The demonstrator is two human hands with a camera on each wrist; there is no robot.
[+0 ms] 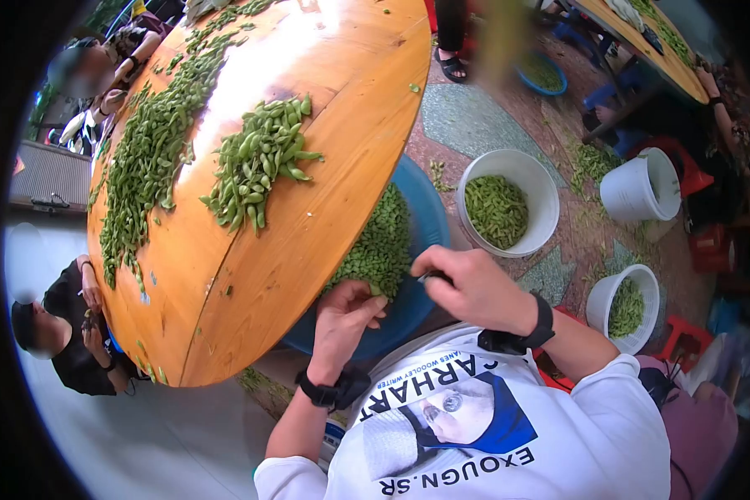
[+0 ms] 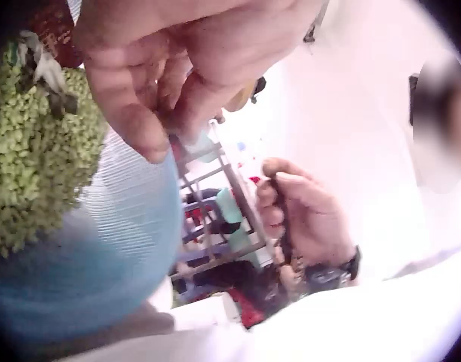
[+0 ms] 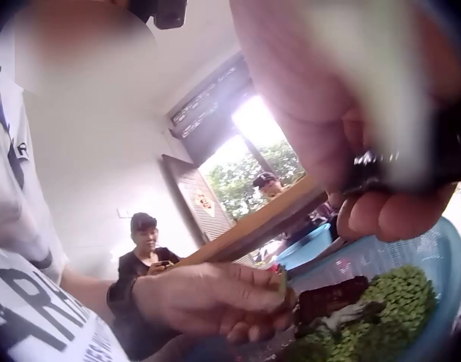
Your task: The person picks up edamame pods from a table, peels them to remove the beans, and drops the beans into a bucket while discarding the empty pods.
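Over a blue plastic basket [image 1: 432, 208] of shelled green beans [image 1: 383, 237], both hands are close together. My left hand [image 1: 342, 321] pinches a green pod [image 3: 282, 285] between thumb and finger, at the basket's near rim. To its right, my right hand [image 1: 475, 287] curls round a dark, slim tool [image 3: 373, 177]; its kind cannot be told, as the fingers cover most of it and a blurred pale shape crosses it in the right wrist view. A dark red-brown object [image 3: 332, 296] and whitish scraps [image 3: 343, 317] lie among the beans in the basket.
A wooden table [image 1: 308, 225] at the left bears a heap of pods [image 1: 258, 158] and a longer spread of pods [image 1: 150, 142]. White buckets, one with pods [image 1: 496, 208], stand on the floor at the right. A person [image 1: 62, 333] sits across the table.
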